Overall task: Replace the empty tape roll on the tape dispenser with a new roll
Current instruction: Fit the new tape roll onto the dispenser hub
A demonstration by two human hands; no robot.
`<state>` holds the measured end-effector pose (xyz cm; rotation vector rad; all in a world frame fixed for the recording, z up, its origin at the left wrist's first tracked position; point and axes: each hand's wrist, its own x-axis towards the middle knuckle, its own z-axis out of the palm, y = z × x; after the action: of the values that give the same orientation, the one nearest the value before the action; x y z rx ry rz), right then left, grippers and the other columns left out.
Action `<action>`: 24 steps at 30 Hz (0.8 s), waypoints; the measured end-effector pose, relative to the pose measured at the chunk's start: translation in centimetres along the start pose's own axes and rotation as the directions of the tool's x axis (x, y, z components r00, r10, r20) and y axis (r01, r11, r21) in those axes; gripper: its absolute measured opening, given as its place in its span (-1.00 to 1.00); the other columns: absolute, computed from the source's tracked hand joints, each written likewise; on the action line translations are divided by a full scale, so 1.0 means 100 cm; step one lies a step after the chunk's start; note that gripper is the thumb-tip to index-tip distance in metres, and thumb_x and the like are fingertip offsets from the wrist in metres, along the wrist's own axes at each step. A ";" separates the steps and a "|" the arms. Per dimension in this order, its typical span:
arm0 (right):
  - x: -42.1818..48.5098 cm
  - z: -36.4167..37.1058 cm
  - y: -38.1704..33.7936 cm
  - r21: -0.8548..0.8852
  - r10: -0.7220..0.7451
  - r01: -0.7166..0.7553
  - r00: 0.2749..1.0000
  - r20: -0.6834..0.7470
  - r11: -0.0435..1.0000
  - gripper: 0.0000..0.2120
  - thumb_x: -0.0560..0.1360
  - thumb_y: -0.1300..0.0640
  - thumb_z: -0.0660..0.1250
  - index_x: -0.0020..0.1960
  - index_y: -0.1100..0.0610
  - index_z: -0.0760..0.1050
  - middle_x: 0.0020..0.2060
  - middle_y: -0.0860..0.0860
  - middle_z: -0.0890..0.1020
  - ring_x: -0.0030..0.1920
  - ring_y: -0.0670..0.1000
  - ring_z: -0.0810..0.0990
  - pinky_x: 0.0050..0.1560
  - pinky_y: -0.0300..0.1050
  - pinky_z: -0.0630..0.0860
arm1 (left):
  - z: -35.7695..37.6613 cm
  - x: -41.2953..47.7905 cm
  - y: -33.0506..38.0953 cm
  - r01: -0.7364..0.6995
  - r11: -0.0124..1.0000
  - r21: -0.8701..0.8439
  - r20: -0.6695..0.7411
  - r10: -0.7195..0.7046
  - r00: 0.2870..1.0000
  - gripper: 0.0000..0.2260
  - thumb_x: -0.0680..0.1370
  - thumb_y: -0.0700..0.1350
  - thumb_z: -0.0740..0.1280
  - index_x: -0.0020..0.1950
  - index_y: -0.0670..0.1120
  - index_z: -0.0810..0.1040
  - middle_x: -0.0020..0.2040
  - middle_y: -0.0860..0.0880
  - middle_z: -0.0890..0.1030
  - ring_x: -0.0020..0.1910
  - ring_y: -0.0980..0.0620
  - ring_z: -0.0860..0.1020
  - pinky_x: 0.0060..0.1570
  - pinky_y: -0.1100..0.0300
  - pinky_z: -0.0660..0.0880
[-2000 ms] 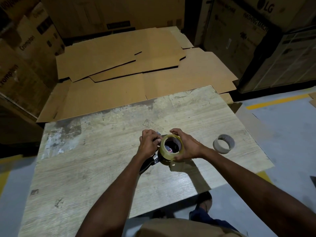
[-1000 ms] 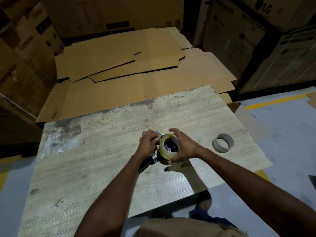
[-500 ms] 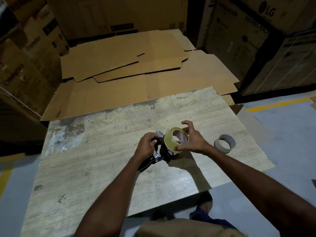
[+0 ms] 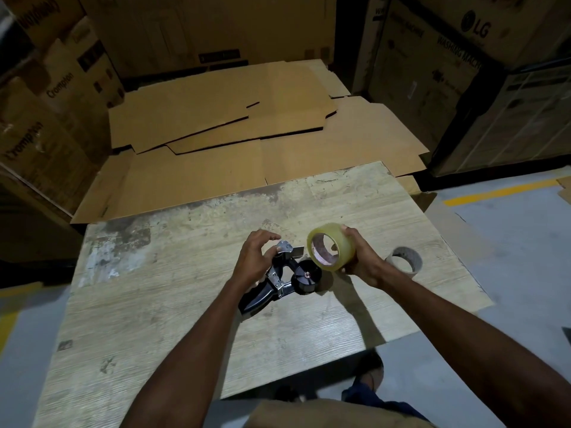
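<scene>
Both forearms reach from the lower frame to its centre. Left hand [image 4: 255,261] arches, fingers loosely curled; right hand [image 4: 360,257] grips a roll [image 4: 341,242].

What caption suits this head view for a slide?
Right hand holds a new tape roll beside the bare-hubbed tape dispenser, left hand at its front; empty core lies nearby.
</scene>
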<state>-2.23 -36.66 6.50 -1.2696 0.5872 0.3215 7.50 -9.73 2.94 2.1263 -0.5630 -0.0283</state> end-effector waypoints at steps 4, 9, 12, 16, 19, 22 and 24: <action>0.003 0.001 0.006 0.118 0.072 -0.072 0.997 0.005 0.990 -0.32 0.57 -0.45 0.09 0.10 0.16 0.55 -0.31 0.11 0.57 -0.40 0.06 0.58 -0.49 -0.18 0.41 | 0.000 -0.002 -0.002 0.031 1.000 0.000 -0.002 -0.031 1.000 -0.84 0.61 -0.14 0.45 0.18 -0.05 0.66 0.09 0.05 0.62 0.19 0.04 0.51 0.13 0.12 0.45; 0.002 -0.003 0.005 0.235 0.097 -0.088 0.995 -0.028 0.968 -0.33 0.54 -0.49 0.12 -0.02 0.14 0.51 -0.29 0.13 0.60 -0.34 0.07 0.63 -0.47 -0.16 0.52 | 0.002 -0.005 0.002 0.021 1.000 -0.004 0.013 -0.021 1.000 -0.85 0.61 -0.10 0.44 0.17 -0.04 0.67 0.08 0.04 0.63 0.17 0.05 0.49 0.12 0.11 0.44; 0.005 -0.005 0.004 0.303 0.077 -0.085 0.996 0.038 0.949 -0.20 0.52 -0.51 0.12 0.35 0.15 0.52 0.07 0.29 0.67 -0.04 0.22 0.70 -0.32 -0.09 0.60 | 0.004 -0.002 0.006 -0.033 0.999 0.011 0.012 0.033 0.999 -0.87 0.62 -0.15 0.43 0.16 -0.07 0.68 0.08 0.02 0.63 0.18 0.04 0.49 0.15 0.07 0.45; 0.002 -0.005 0.000 0.326 0.051 -0.075 0.995 0.084 0.942 -0.15 0.50 -0.52 0.09 0.43 0.16 0.45 0.30 0.37 0.58 0.05 0.24 0.68 -0.23 -0.05 0.66 | 0.009 0.002 0.009 -0.104 0.994 0.035 0.009 0.103 0.995 -0.88 0.62 -0.14 0.42 0.15 -0.06 0.69 0.05 0.04 0.62 0.18 0.00 0.48 0.15 -0.05 0.46; 0.001 -0.005 -0.002 0.244 -0.004 -0.011 0.998 0.063 0.970 -0.28 0.55 -0.44 0.13 0.43 0.08 0.43 0.35 0.27 0.57 0.23 0.24 0.63 0.10 0.04 0.66 | 0.012 0.005 0.011 -0.109 0.994 0.032 -0.006 0.109 0.994 -0.88 0.62 -0.13 0.42 0.14 -0.04 0.70 0.05 0.06 0.61 0.21 0.00 0.47 0.17 -0.13 0.46; 0.000 -0.005 -0.002 0.199 -0.020 0.013 0.999 0.032 0.980 -0.28 0.55 -0.34 0.24 0.51 0.14 0.39 0.36 0.22 0.57 0.33 0.22 0.60 0.38 0.16 0.52 | 0.015 0.007 0.013 -0.125 0.992 0.032 -0.010 0.125 0.992 -0.87 0.60 -0.04 0.43 0.12 0.02 0.70 0.08 0.08 0.59 0.26 0.00 0.45 0.20 -0.18 0.42; -0.003 -0.002 -0.003 0.206 -0.026 0.019 0.999 0.029 0.978 -0.30 0.57 -0.29 0.24 0.52 0.17 0.37 0.34 0.21 0.57 0.32 0.20 0.60 0.35 0.13 0.55 | 0.018 0.008 0.019 -0.134 0.990 0.047 0.009 0.133 0.991 -0.82 0.56 0.04 0.44 0.11 0.03 0.73 0.14 0.06 0.59 0.32 -0.02 0.40 0.26 -0.15 0.37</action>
<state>-2.31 -36.87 6.90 -1.0689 0.5637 0.2546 7.07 -12.32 3.52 2.1302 -0.7148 0.0545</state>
